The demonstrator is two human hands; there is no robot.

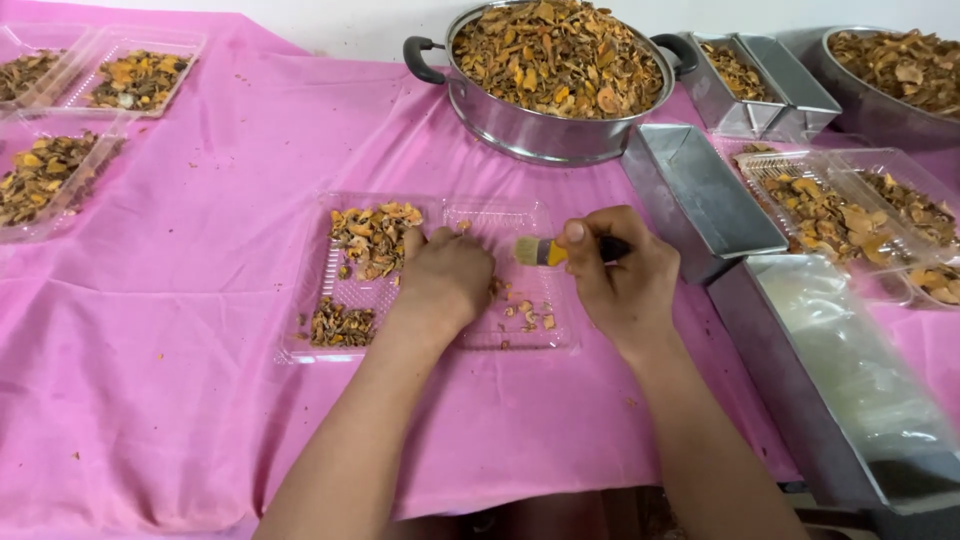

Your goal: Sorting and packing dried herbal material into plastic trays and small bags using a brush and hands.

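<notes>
A clear plastic clamshell tray (330,300) lies open on the pink cloth, with dried orange-brown pieces (374,238) piled in its left half and a few scraps (530,315) in its right half. My left hand (445,280) rests knuckles-up on the tray's middle, fingers curled; what it holds is hidden. My right hand (625,280) grips a small brush (545,252) with a yellow ferrule, bristles pointing left over the tray's right half.
A big steel pot (520,130) heaped with dried pieces stands behind the tray. Steel rectangular tins (700,195) and filled clear trays (835,215) sit at the right, a large steel bowl (890,110) at far right. More filled trays (45,175) line the left.
</notes>
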